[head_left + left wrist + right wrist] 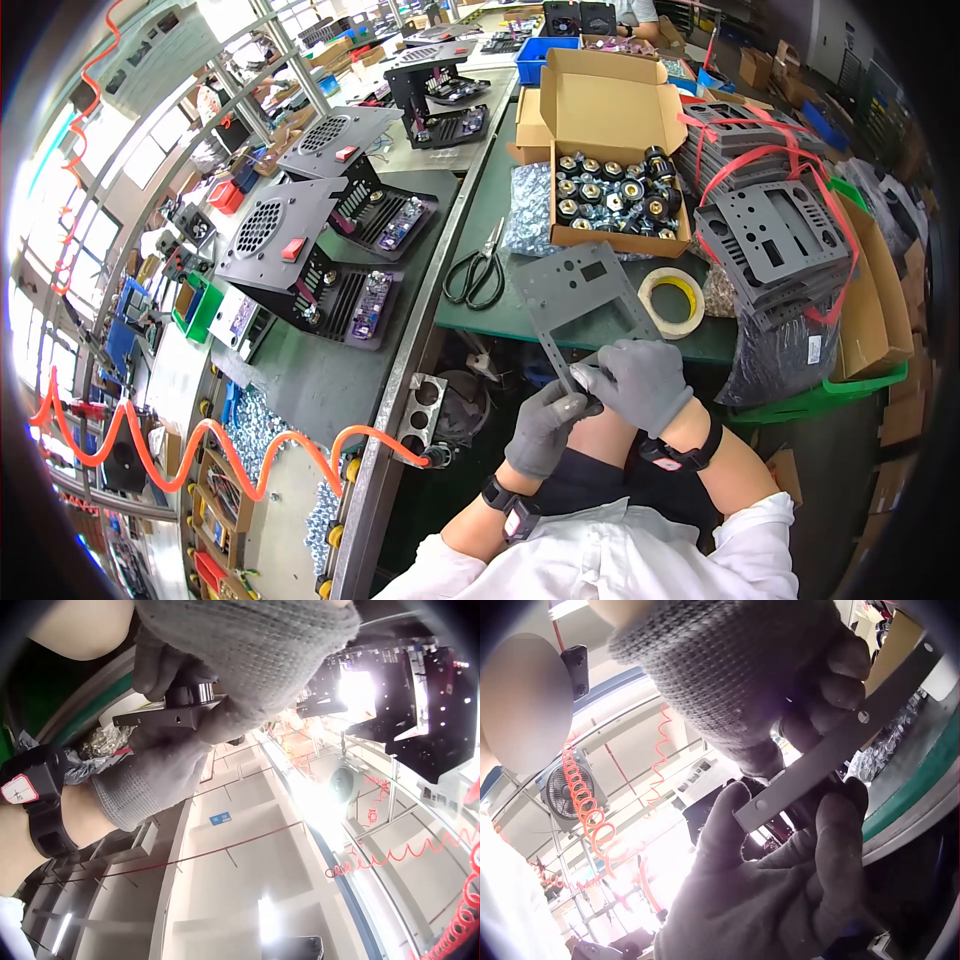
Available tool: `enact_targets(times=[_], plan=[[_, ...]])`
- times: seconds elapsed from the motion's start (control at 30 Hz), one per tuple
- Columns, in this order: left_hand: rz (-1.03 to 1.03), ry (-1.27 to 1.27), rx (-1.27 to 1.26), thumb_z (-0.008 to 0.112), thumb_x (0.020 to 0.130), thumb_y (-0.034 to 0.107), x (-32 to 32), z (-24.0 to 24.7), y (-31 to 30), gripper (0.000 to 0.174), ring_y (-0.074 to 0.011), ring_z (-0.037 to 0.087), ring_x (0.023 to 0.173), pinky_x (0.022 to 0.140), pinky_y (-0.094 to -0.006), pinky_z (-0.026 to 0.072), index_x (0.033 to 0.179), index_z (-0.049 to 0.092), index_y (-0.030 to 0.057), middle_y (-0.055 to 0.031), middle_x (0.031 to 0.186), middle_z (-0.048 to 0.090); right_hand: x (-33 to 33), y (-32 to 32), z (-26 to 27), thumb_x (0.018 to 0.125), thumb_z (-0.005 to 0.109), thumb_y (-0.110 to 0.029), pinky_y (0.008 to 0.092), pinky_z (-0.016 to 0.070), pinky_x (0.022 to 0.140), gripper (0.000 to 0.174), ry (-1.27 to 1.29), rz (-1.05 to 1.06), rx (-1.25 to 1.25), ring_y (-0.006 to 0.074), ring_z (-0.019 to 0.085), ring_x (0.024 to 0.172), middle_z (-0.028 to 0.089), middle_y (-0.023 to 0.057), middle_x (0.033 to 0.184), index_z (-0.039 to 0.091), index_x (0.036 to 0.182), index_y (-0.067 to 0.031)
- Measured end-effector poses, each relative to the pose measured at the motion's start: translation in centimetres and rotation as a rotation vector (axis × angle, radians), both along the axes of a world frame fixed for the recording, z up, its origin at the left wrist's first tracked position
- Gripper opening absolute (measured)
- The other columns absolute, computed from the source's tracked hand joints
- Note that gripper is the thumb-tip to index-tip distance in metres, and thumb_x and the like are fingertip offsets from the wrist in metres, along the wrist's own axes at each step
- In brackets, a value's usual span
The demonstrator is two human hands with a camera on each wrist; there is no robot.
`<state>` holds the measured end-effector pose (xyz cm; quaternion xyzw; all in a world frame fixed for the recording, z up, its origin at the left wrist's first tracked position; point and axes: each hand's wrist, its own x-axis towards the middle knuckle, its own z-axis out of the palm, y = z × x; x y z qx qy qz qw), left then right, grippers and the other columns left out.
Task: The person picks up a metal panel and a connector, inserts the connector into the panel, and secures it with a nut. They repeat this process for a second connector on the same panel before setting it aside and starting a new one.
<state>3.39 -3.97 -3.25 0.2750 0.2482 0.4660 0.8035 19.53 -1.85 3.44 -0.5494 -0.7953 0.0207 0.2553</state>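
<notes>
A grey metal panel [580, 290] with cutouts and holes is held by its near end above the lap, its far part over the bench edge. Both hands wear grey knit gloves. At the panel's near corner, the left hand [545, 430] grips a black round foot [191, 694] with a silvery band, pressed against the underside of the flange [810, 765]. From above, the right hand [640, 385] curls its fingers over the same corner, thumb and fingertips close to a flange hole. What lies between those right fingertips is mostly hidden.
An open carton [600, 240] of black round feet stands on the green bench, with scissors [478, 275] and a tape roll [670, 303] nearby. Strapped panels [770, 235] are stacked at right. Assembled units [300, 260] line the left, where an orange coiled hose [270, 465] hangs.
</notes>
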Motion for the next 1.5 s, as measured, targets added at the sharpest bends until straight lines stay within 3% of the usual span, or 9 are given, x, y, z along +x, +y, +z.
enact_targets(times=[0.2,0.33,0.53,0.63,0.77,0.87,1.03,1.1,1.5], plan=[[-0.036,-0.021,0.060,0.072,0.082,0.033,-0.3,0.1,0.5,0.076,-0.0180,0.056,0.115,0.096,-0.0315,0.0440,0.138,0.042,-0.0093,-0.0111,0.127,0.058,0.5,0.4,-0.2,0.085,0.064,-0.028,0.0400,0.0502,0.057,0.019,-0.103,-0.138,-0.028,0.0289,0.064,0.066,0.064,0.0101,0.076,0.067,0.082,-0.0100],[0.031,0.023,0.055,0.067,0.086,0.023,-0.2,0.9,0.3,0.055,-0.0199,0.060,0.107,0.092,-0.0348,0.0478,0.129,0.051,-0.0093,-0.0127,0.119,0.062,1.0,-1.0,0.3,0.074,0.058,0.000,0.0426,0.0515,0.081,0.039,0.204,0.088,0.108,0.0361,0.062,0.094,0.063,0.0155,0.104,0.064,0.112,-0.0064],[0.062,0.100,0.094,0.072,0.081,0.026,-0.3,0.6,0.1,0.058,-0.0198,0.058,0.106,0.095,-0.0361,0.0452,0.123,0.054,-0.0101,-0.0131,0.116,0.062,2.8,-3.3,0.1,0.071,0.062,-0.004,0.0411,0.0498,0.086,0.040,0.275,0.283,0.036,0.0331,0.060,0.097,0.062,0.0114,0.111,0.065,0.111,-0.0084],[0.062,0.107,0.075,0.074,0.080,0.026,-0.2,-0.1,0.2,0.059,-0.0183,0.057,0.104,0.097,-0.0340,0.0431,0.123,0.054,-0.0097,-0.0119,0.116,0.062,0.6,-3.0,0.8,0.065,0.059,0.000,0.0411,0.0506,0.081,0.025,0.230,0.100,0.154,0.0325,0.061,0.089,0.064,0.0117,0.102,0.067,0.088,-0.0068],[0.068,0.116,0.060,0.075,0.079,0.024,-0.4,0.3,-0.1,0.061,-0.0166,0.056,0.106,0.098,-0.0320,0.0415,0.126,0.053,-0.0086,-0.0106,0.117,0.061,3.1,-2.9,-0.2,0.072,0.066,-0.007,0.0414,0.0498,0.084,0.044,0.191,0.295,0.105,0.0340,0.060,0.096,0.061,0.0140,0.111,0.062,0.115,-0.0054],[0.070,0.147,0.069,0.075,0.078,0.026,-0.2,1.4,-0.5,0.066,-0.0192,0.056,0.110,0.100,-0.0341,0.0417,0.128,0.051,-0.0096,-0.0126,0.120,0.060,0.6,-3.1,0.7,0.072,0.066,-0.009,0.0400,0.0501,0.083,0.043,0.200,0.106,0.109,0.0324,0.060,0.095,0.062,0.0127,0.108,0.063,0.114,-0.0062],[0.023,0.174,0.134,0.074,0.083,0.018,-0.7,1.7,-0.6,0.064,-0.0162,0.055,0.113,0.102,-0.0324,0.0418,0.135,0.047,-0.0062,-0.0091,0.124,0.057,1.3,-2.8,0.9,0.073,0.073,-0.019,0.0393,0.0499,0.082,0.044,0.081,0.205,0.051,0.0304,0.061,0.095,0.062,0.0113,0.107,0.063,0.114,-0.0060],[0.028,0.252,0.135,0.078,0.076,0.029,-0.4,1.9,-0.8,0.075,-0.0215,0.057,0.113,0.102,-0.0359,0.0416,0.133,0.049,-0.0095,-0.0139,0.123,0.059,1.2,-2.9,1.5,0.071,0.076,-0.024,0.0386,0.0504,0.079,0.043,-0.040,0.173,0.060,0.0294,0.061,0.092,0.063,0.0101,0.103,0.064,0.108,-0.0070],[-0.050,0.184,0.088,0.079,0.077,0.029,-0.6,1.5,-1.0,0.077,-0.0200,0.054,0.116,0.104,-0.0357,0.0392,0.135,0.047,-0.0087,-0.0122,0.123,0.059,1.1,-2.6,2.7,0.067,0.076,-0.021,0.0384,0.0528,0.072,0.035,-0.060,0.217,0.036,0.0287,0.063,0.084,0.063,0.0097,0.094,0.065,0.098,-0.0085]])
